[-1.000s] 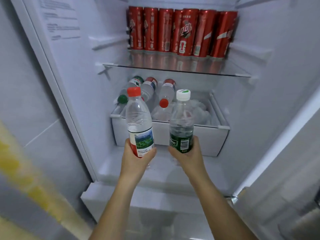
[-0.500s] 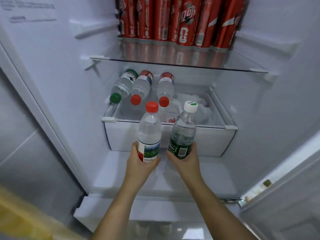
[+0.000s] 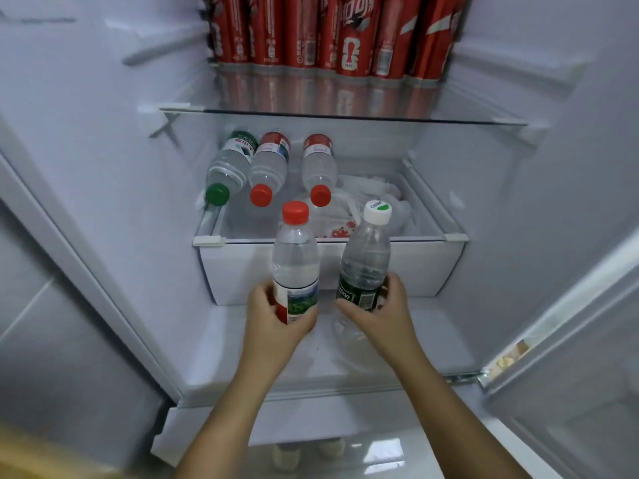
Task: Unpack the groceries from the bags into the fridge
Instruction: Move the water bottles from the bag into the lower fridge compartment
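Three bottles (image 3: 268, 167) lie at the drawer's (image 3: 415, 271) back left, caps toward me. My left hand (image 3: 276, 316) is wrapped round the base of the red-capped bottle (image 3: 295, 257), upright, just in front of the drawer. My right hand (image 3: 383, 312) grips the white-capped bottle (image 3: 366, 261) at its green label, tilted a bit right. Neither's in yet. I'd lift both over the front lip and lay them flat, caps forward. They're thin clear plastic, round and slick, so they'll probably roll. I'd wedge them against the soft crinkly bag (image 3: 377, 198) on the right.
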Motion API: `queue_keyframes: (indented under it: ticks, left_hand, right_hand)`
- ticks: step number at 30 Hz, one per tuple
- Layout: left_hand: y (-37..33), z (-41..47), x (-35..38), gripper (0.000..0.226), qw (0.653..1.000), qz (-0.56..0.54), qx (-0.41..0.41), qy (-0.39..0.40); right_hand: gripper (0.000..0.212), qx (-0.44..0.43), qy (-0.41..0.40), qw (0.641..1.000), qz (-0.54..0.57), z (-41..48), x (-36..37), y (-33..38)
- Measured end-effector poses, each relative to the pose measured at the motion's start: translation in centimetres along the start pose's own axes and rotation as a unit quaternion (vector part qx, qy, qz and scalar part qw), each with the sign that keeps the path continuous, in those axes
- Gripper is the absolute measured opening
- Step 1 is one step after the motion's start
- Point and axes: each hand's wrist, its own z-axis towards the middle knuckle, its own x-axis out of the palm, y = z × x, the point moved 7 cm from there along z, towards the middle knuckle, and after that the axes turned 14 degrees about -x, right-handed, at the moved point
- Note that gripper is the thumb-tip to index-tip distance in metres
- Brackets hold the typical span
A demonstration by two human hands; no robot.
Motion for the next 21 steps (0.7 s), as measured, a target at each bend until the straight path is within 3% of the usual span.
queue_keyframes:
  ticks: [4,7,13,17,21]
  left_hand:
    - [-6.2,-0.4,-4.3,0.062,0.986,0.013,0.125,-0.108]
    - [-11.9,0.2,-4.7,0.05,0.974,0.015,0.21,-0.09]
    - [-14.8,2.3,-0.3,0.021,0.976,0.088,0.199,0.021]
    - [-14.1,2.6,0.0,0.026,0.981,0.051,0.185,0.022]
    - [-14.1,2.7,0.1,0.02,0.982,0.046,0.184,0.025]
  right_hand:
    - [0.067,-0.052,-0.068,0.996,-0.005,1.1,-3.7,4.6]
    - [0.048,-0.085,-0.083,0.992,-0.038,3.9,-4.7,8.1]
    - [0.023,-0.101,0.014,0.978,-0.179,7.9,-1.9,10.2]
    - [0.024,-0.097,-0.002,0.959,-0.267,8.0,-2.4,10.4]
    - [0.029,-0.119,-0.048,0.965,-0.23,6.8,-4.6,12.2]
